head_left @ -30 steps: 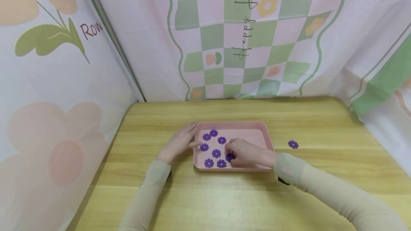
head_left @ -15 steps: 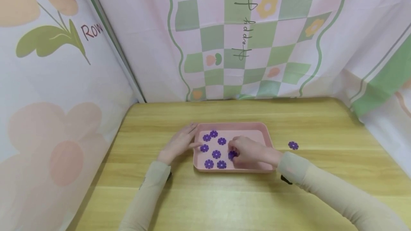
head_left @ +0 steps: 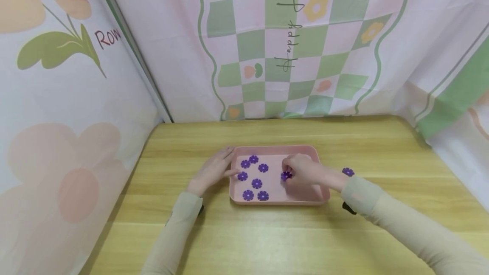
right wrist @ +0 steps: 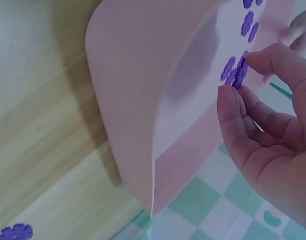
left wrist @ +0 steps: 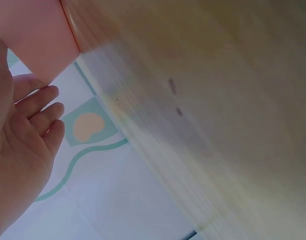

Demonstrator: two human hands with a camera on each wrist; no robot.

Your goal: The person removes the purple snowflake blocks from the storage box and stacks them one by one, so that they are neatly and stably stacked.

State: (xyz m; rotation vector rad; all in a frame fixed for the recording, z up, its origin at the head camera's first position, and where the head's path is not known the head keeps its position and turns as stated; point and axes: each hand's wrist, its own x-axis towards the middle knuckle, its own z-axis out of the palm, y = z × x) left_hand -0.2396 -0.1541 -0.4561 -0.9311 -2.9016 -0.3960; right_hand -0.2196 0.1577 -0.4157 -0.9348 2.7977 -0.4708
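My right hand (head_left: pixel 307 169) is over the right half of a shallow pink tray (head_left: pixel 279 202). Between its thumb and fingertips it pinches a purple snowflake disc (right wrist: pixel 240 73), a notched flower-like piece. Several more purple snowflake discs (head_left: pixel 257 183) lie spread over the tray's left half. At the tray's left end rests my left hand (head_left: pixel 214 168), its fingers along the rim and its thumb reaching over to the inside. The left wrist view has that hand (left wrist: pixel 25 130) with relaxed fingers, the forefinger touching the tray's corner.
One loose purple disc (head_left: pixel 348 172) lies on the wooden table (head_left: pixel 267 241) to the right of the tray, close to my right forearm. A checked curtain (head_left: pixel 282 96) hangs behind the table, and a printed flower cloth (head_left: pixel 76 96) stands along the left.
My right hand has moved right and a little away from me across the tray, with the pinched disc in its fingertips. My left hand has stayed at the tray's left end.
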